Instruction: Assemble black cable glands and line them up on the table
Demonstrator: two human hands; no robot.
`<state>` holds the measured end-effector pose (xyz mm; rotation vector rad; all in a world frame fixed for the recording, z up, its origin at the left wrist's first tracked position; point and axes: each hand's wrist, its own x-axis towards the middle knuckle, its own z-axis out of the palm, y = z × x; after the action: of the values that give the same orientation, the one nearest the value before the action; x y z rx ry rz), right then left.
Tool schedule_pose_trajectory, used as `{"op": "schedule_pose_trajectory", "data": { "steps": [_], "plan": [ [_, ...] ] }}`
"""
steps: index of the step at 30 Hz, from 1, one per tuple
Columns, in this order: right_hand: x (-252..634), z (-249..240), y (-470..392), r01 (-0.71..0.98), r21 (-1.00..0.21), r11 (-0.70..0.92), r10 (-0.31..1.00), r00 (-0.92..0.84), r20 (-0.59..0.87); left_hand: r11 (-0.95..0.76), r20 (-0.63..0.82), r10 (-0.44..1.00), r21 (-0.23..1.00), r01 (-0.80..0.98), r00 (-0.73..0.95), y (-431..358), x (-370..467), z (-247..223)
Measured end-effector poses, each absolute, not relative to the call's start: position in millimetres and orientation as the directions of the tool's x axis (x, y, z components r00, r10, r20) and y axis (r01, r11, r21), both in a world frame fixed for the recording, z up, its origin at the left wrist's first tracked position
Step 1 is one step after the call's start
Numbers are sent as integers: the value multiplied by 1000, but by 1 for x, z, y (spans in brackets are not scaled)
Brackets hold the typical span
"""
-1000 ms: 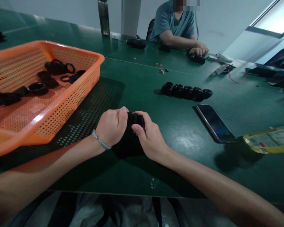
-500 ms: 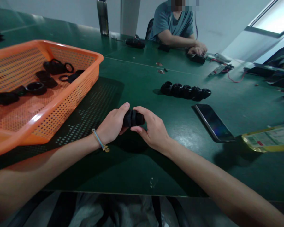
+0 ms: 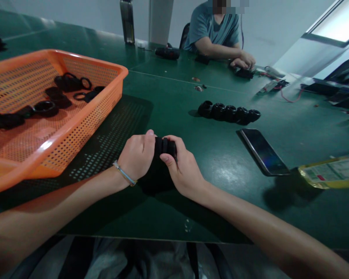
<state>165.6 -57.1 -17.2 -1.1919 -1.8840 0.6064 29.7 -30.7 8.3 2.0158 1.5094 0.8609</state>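
Between my two hands is a black ribbed cylindrical part (image 3: 164, 145), held just above the green table. My left hand (image 3: 138, 155) is closed round its left end, the back of the hand turned up and hiding that end. Thumb and fingers of my right hand (image 3: 184, 164) grip the right end from below and above. Several black round fittings (image 3: 229, 112) stand in a touching row beyond my right hand. An orange perforated basket (image 3: 87, 124) with black rings and fittings lies to the left.
A phone (image 3: 263, 151) and a yellow-edged packet (image 3: 331, 171) lie on the green table (image 3: 221, 217) at the right. Across it sits a person (image 3: 213, 29) with hands on a black object. A power tool (image 3: 167, 52) and a bottle (image 3: 127, 21) are at the far side.
My left hand has rolled over the part, its back now facing up more and its wrist bracelet turned. My right hand has shifted slightly, still gripping the right end.
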Motion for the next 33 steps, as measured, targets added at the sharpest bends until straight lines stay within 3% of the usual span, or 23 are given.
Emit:
{"op": "schedule_pose_trajectory", "data": {
  "steps": [14,25,28,30,33],
  "plan": [
    [163,-10,-62,407,-885,228,970,-170,172,-461,353,881,488,741,315,-29,26,6],
    [162,-13,-63,391,-894,219,973,-155,170,-578,428,802,382,721,416,-28,20,4],
    [165,-13,-59,431,-855,288,956,-184,229,-555,422,824,461,692,379,-27,22,4],
    [170,-14,-53,478,-795,372,928,-221,301,-497,392,865,582,643,315,-26,25,4],
    [179,-17,-43,545,-612,573,817,-317,482,-311,211,945,814,491,250,-21,28,2]
  ]
}}
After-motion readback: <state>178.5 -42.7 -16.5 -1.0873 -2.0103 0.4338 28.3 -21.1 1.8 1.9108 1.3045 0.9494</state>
